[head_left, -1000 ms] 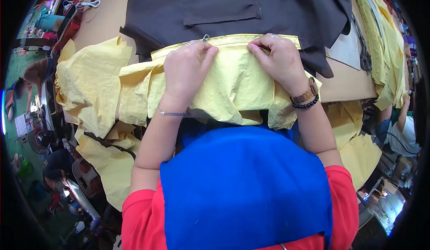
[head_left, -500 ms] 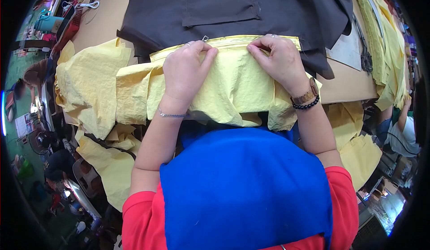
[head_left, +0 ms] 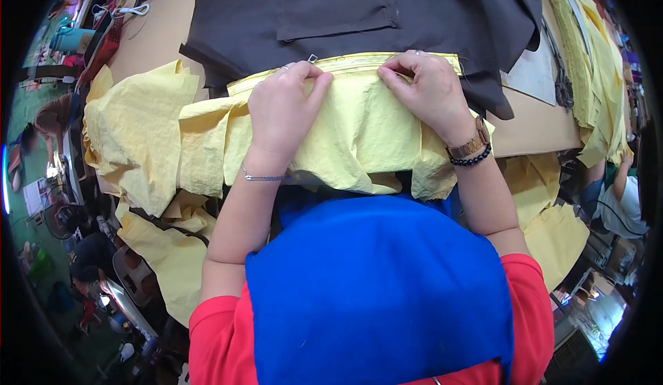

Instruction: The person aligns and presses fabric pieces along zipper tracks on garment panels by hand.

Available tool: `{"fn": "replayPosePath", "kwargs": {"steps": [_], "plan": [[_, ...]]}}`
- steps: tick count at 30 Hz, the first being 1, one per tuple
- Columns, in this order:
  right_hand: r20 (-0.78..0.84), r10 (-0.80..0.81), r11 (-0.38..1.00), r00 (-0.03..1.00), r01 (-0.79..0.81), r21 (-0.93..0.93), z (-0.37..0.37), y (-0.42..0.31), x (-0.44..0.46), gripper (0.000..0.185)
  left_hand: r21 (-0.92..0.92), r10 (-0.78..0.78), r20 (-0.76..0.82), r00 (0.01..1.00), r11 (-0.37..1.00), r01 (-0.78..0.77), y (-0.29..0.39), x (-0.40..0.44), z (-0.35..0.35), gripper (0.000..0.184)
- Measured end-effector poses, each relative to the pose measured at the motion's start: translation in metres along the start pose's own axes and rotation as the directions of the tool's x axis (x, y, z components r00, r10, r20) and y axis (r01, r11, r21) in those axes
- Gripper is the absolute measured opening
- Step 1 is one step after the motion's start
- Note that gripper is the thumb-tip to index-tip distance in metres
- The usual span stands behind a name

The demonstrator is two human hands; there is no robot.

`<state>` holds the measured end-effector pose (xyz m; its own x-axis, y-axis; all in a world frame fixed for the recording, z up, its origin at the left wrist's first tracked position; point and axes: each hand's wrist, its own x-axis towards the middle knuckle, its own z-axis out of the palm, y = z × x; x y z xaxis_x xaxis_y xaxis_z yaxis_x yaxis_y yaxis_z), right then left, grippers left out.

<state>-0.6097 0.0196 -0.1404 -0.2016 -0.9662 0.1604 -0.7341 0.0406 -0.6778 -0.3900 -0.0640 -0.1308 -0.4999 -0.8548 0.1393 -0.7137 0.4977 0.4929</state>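
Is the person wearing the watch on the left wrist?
No, the watch is on the wrist of the right hand, while a thin bracelet circles the left wrist.

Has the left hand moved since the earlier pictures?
No; judged against the patch on the dark cloth, the left hand shows no clear shift.
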Motion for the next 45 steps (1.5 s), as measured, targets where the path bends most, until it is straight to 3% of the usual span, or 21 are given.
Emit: {"fn": "replayPosePath", "kwargs": {"steps": [13, 19, 22, 23, 25, 26, 29, 39, 45], "plan": [[0.006, 0.008, 1.0, 1.0, -0.008, -0.019, 0.001, 0.0, 0.001, 0.018, -0.001, -0.036, 0.022, 0.999, 0.999, 0.036, 0.001, 0.001, -0.002, 0.026], [-0.017, -0.011, 0.999, 1.0, 0.01, -0.047, 0.004, 0.001, 0.001, 0.017, 0.106, -0.038, 0.08, 0.996, 0.994, 0.03, 0.007, 0.002, -0.004, 0.02], [-0.04, -0.036, 0.997, 0.999, 0.033, -0.068, 0.006, -0.001, 0.001, 0.016, 0.304, 0.227, -0.087, 0.97, 0.933, -0.191, 0.009, -0.001, 0.002, 0.018], [-0.046, -0.043, 0.996, 0.998, 0.039, -0.078, 0.007, -0.001, 0.001, 0.016, 0.252, 0.296, -0.083, 0.951, 0.93, -0.268, 0.01, -0.003, 0.005, 0.019], [-0.038, -0.04, 0.995, 0.998, 0.036, -0.095, 0.008, -0.003, 0.0, 0.015, 0.145, 0.431, -0.087, 0.898, 0.897, -0.417, 0.018, -0.007, 0.014, 0.022], [-0.034, -0.038, 0.994, 0.999, 0.034, -0.104, 0.008, -0.003, -0.001, 0.015, 0.1, 0.455, 0.01, 0.891, 0.886, -0.453, 0.026, -0.011, 0.016, 0.033], [-0.044, -0.111, 0.971, 0.993, 0.099, -0.22, 0.004, -0.007, -0.005, 0.014, 0.151, 0.417, 0.126, 0.9, 0.889, -0.433, 0.038, -0.026, 0.021, 0.064], [-0.077, -0.058, 0.961, 0.995, 0.035, -0.275, -0.031, 0.002, -0.02, 0.013, 0.14, 0.415, 0.166, 0.894, 0.888, -0.438, 0.037, -0.028, 0.022, 0.083], [-0.07, 0.012, 0.982, 0.997, -0.025, -0.188, -0.028, 0.011, -0.013, 0.014, 0.181, 0.387, 0.201, 0.9, 0.888, -0.423, 0.042, -0.027, 0.023, 0.091]]}}
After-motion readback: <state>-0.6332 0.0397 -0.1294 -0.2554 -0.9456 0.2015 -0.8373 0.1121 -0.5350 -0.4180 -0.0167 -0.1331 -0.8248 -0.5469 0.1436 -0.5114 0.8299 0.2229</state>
